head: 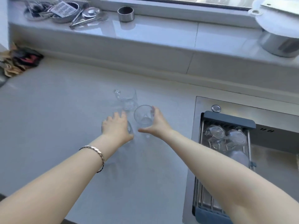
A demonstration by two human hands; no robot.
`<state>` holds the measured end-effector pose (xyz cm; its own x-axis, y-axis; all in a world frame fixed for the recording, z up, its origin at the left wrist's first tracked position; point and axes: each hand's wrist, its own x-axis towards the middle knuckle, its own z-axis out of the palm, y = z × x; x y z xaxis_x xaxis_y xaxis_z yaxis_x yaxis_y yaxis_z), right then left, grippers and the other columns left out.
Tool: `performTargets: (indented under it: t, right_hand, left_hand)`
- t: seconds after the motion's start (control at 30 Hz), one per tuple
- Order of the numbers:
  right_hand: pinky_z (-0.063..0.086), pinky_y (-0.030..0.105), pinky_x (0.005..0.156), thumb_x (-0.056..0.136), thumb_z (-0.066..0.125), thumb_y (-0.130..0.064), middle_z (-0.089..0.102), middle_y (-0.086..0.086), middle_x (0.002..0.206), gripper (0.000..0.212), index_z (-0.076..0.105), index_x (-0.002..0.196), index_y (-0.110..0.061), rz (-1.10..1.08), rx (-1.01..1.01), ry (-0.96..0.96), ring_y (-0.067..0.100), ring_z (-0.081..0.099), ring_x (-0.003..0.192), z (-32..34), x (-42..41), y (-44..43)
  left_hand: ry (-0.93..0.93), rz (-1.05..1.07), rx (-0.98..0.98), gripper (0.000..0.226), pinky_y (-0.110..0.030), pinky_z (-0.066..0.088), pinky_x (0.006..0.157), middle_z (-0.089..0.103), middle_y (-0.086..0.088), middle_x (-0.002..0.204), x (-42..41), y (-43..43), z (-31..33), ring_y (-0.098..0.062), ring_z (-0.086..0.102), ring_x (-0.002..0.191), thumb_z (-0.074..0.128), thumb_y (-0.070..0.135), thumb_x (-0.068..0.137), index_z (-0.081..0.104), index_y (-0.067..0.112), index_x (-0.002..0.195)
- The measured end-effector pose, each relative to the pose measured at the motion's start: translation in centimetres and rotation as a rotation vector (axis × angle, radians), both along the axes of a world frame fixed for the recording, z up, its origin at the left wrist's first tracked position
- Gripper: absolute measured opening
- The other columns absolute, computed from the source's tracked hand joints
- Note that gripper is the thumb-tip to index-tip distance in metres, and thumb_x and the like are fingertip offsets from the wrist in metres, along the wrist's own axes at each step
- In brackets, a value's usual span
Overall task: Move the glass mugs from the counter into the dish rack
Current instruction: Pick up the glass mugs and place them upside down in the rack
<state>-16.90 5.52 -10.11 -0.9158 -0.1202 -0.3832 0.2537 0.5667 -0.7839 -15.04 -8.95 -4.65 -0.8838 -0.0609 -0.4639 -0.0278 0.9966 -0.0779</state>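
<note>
**Two mugs in reach, one more behind**

My right hand (156,122) wraps a glass mug (143,116) from its three o'clock side, thumb stretched along the near base and fingers (152,109) curled round the far wall, so they are clamped on it. The mug tips its mouth toward me, which I judge means it is leaving the bench (56,126) rather than resting flat.

My left hand (116,126) lies over a second mug (129,129) at nine o'clock of the first, palm down, fingers spread across its top. Only a sliver of glass shows past my thumb, and I cannot tell whether the fingers are closed on it or just resting there. Covering it from above suits a grab by the rim, since the handle is hidden from me.

A third mug (125,97) stands at twelve o'clock, just behind both hands, its handle pointing to ten o'clock, untouched.

The dish rack (226,120) sits over the sink at three o'clock, well apart from the hands. Several glasses (215,132) already lie in its far end, so the free room I would aim for is the near end, at about five o'clock.
</note>
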Motion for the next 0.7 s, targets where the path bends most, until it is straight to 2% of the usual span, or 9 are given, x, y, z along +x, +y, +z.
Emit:
performTargets:
  t: [0.07,0.13,0.27,0.4,0.53,0.6,0.7]
  right_hand:
    - [0.036,0.026,0.098,0.063,0.081,-0.017,0.040,0.005,0.139,0.089,0.028,0.135,-0.013,-0.145,-0.086,0.026,0.019,0.040,0.128,-0.6,0.3,-1.0]
    - [0.039,0.024,0.091,0.064,0.079,-0.013,0.043,0.001,0.135,0.083,0.031,0.131,-0.017,-0.253,-0.167,0.024,0.016,0.044,0.122,-0.8,0.9,-1.2]
    - [0.040,0.025,0.088,0.064,0.080,-0.009,0.045,-0.004,0.124,0.078,0.032,0.126,-0.018,-0.356,-0.263,-0.015,0.014,0.046,0.115,-0.3,3.3,0.8]
    - [0.048,0.036,0.092,0.063,0.081,-0.009,0.045,0.001,0.123,0.073,0.041,0.120,-0.030,-0.321,-0.304,-0.040,0.020,0.050,0.114,1.2,7.8,5.8]
    - [0.052,0.018,0.070,0.062,0.079,-0.015,0.054,0.001,0.118,0.077,0.040,0.127,-0.028,-0.326,-0.390,-0.103,0.018,0.057,0.106,3.3,13.7,11.5]
    - [0.052,0.020,0.071,0.059,0.074,-0.020,0.058,-0.004,0.116,0.079,0.038,0.130,-0.023,-0.410,-0.470,-0.147,0.014,0.059,0.106,4.1,17.0,14.0]
    - [0.049,0.024,0.079,0.050,0.077,-0.027,0.064,-0.004,0.111,0.076,0.046,0.120,-0.021,-0.535,-0.544,-0.159,0.015,0.062,0.104,4.6,21.3,17.8]
  left_hand:
    - [-0.037,0.035,0.072,0.067,-0.039,0.045,0.090,0.046,-0.010,0.128,0.3,-0.5,-0.3,-0.033,0.045,0.120,0.065,0.043,0.078,0.036,0.013,0.130]
    - [-0.040,0.012,0.072,0.065,-0.038,0.046,0.088,0.044,-0.009,0.128,0.5,-0.7,-0.6,-0.032,0.044,0.118,0.067,0.039,0.078,0.035,0.015,0.130]
    - [-0.014,-0.034,0.094,0.074,-0.036,0.045,0.088,0.041,-0.011,0.130,0.7,-1.3,-1.1,-0.033,0.043,0.117,0.067,0.026,0.077,0.027,0.020,0.139]
    - [0.055,-0.053,0.162,0.074,-0.036,0.044,0.087,0.046,-0.010,0.123,1.7,-0.3,-0.4,-0.033,0.044,0.112,0.068,0.025,0.074,0.030,0.017,0.136]
    - [0.119,-0.122,0.287,0.071,-0.037,0.040,0.092,0.045,-0.009,0.124,4.6,3.7,0.6,-0.032,0.043,0.111,0.067,0.026,0.074,0.033,0.016,0.135]
    - [0.106,-0.143,0.386,0.072,-0.037,0.039,0.095,0.044,-0.007,0.127,6.3,6.2,1.0,-0.032,0.041,0.114,0.069,0.026,0.073,0.033,0.018,0.135]
    - [0.074,-0.208,0.478,0.073,-0.038,0.039,0.098,0.043,-0.006,0.130,9.2,10.1,1.0,-0.030,0.038,0.117,0.070,0.025,0.073,0.034,0.020,0.136]
